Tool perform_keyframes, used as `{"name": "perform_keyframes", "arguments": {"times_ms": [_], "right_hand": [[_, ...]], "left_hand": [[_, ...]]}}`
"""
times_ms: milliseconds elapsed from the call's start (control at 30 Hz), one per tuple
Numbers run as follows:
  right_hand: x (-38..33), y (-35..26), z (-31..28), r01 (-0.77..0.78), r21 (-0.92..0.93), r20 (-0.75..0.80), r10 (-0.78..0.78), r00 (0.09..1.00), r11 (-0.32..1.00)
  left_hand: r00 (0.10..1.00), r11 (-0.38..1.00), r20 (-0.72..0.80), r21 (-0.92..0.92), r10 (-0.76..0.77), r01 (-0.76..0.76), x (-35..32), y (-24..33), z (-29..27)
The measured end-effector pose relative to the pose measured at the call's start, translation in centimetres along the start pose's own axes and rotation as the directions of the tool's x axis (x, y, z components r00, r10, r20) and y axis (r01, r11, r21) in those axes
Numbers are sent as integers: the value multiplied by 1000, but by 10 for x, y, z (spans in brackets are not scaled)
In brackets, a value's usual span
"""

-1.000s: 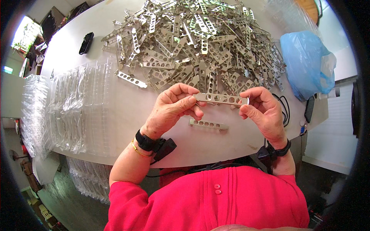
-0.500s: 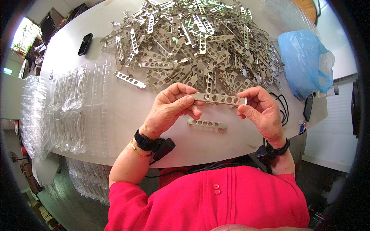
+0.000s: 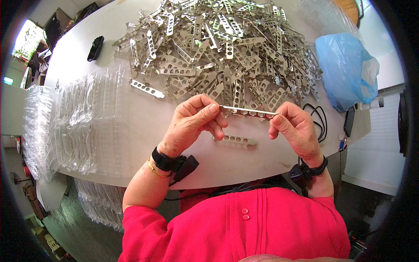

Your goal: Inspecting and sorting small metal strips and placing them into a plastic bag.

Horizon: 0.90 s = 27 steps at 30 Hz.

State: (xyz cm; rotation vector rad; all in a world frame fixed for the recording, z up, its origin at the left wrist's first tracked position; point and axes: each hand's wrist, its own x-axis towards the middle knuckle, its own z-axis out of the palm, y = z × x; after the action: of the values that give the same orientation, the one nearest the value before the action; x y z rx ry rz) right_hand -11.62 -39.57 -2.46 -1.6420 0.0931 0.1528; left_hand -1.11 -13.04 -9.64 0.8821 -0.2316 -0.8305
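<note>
Between my two hands I hold a thin metal bracket [image 3: 248, 111] with a row of round holes, its narrow edge turned up toward the view. My left hand [image 3: 195, 120] pinches its left end between thumb and fingers. The right end sits in the closed fingers of my right hand [image 3: 298, 129]. Below it on the table lies another perforated bracket [image 3: 238, 139], partly behind my left fingertips. A large heap of similar metal brackets [image 3: 218, 56] rises just beyond my hands. One loose bracket [image 3: 146, 88] lies at the heap's left edge.
Stacked clear plastic trays [image 3: 87, 118] cover the left of the white table [image 3: 144, 153]. A blue plastic bag [image 3: 345, 72] stands at the right, near a black cable [image 3: 322, 124]. A small black object [image 3: 95, 48] lies at the far left.
The held bracket has been tilted, from its holed flat face showing to its thin edge showing. My right hand has shifted slightly; the left stays in nearly the same place.
</note>
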Motion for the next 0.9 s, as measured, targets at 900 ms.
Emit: {"name": "perform_keyframes", "arguments": {"times_ms": [900], "right_hand": [[0, -3, 7, -85, 72, 13, 85, 996, 994]], "left_hand": [[998, 999, -59, -40, 12, -15, 0, -3, 1]]}}
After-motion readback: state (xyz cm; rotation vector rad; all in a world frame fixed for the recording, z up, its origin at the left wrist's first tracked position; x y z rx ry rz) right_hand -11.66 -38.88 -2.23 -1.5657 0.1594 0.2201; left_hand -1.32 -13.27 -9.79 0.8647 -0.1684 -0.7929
